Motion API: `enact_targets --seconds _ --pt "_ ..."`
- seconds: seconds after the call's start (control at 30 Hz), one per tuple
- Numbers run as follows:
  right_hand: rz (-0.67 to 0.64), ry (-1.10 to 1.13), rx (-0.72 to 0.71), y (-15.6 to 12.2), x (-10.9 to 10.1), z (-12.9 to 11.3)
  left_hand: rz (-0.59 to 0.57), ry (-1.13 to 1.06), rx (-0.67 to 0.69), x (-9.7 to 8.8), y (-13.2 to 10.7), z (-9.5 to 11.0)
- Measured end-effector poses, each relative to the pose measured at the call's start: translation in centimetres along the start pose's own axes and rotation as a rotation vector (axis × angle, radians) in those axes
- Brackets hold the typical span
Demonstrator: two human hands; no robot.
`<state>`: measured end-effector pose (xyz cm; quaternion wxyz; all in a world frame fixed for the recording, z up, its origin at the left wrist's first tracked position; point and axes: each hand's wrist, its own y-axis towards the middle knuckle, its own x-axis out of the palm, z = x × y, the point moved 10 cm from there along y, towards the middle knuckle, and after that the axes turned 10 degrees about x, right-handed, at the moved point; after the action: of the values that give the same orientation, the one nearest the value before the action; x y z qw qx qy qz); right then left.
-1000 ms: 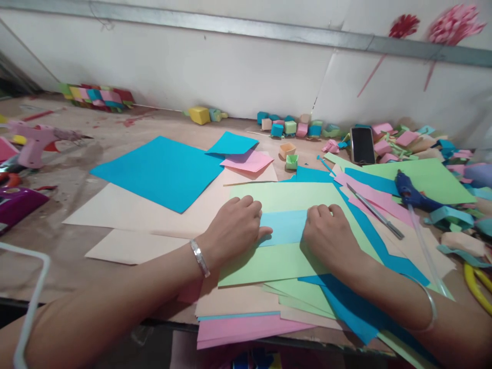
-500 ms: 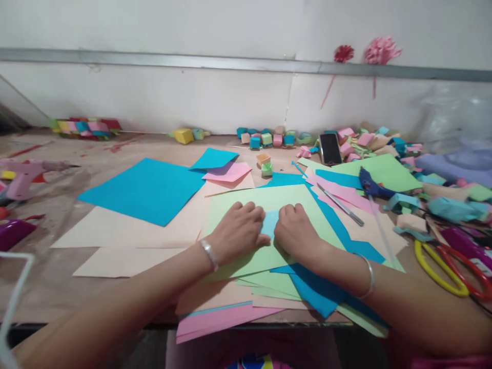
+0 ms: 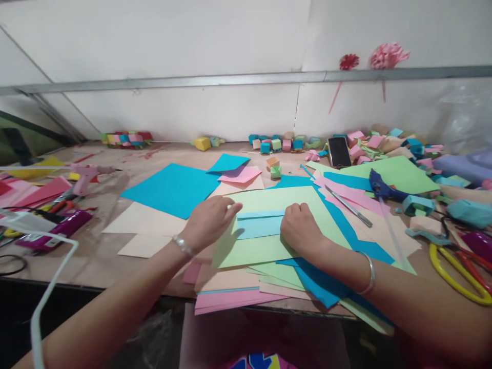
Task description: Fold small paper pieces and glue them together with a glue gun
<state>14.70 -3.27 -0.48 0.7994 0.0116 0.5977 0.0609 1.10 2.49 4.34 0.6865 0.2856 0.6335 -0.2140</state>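
A folded light-blue paper strip [image 3: 258, 226] lies flat on a green sheet [image 3: 269, 205], which tops a loose stack of coloured sheets at the near edge of the surface [image 3: 77, 266]. The strip's long axis runs left to right across the person's front, tilted only slightly, with a narrow folded flap along its far edge. It sits directly between the two hands. The right hand [image 3: 302, 230] is curled, knuckles up, pressing down on the strip's right end; the fingertips are tucked under and hidden, so whether they pinch the paper or only pin it cannot be told. The left hand [image 3: 209, 220] rests palm down with fingers loosely spread at the green sheet's left edge, forefinger pointing toward the strip's far left corner; it is just beside that end, and contact cannot be made out. So the right hand is on the strip, the left near it. The hands stand well apart, the strip's whole length between them. Beyond the right hand lie a metal rod [image 3: 349, 206], a blue glue gun [image 3: 380, 187] and a phone [image 3: 339, 151]. Yellow-handled scissors [image 3: 453, 279] lie at far right. A large blue sheet [image 3: 172, 188] lies beyond the left hand, and a pink glue gun [image 3: 86, 174] at far left.
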Motion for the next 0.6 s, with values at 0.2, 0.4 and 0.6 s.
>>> enact_targets --seconds 0.2,0.4,0.6 --pt "-0.029 0.053 0.042 0.1 0.1 0.5 -0.116 -0.127 0.048 3.5 3.4 1.1" --pt "-0.113 0.125 0.160 1.9 -1.2 7.3 -0.173 -0.278 0.138 2.5 3.2 -0.1" --pt "-0.282 0.090 0.437 2.6 1.1 18.9 -0.006 -0.284 0.229 -5.1 4.0 -3.0"
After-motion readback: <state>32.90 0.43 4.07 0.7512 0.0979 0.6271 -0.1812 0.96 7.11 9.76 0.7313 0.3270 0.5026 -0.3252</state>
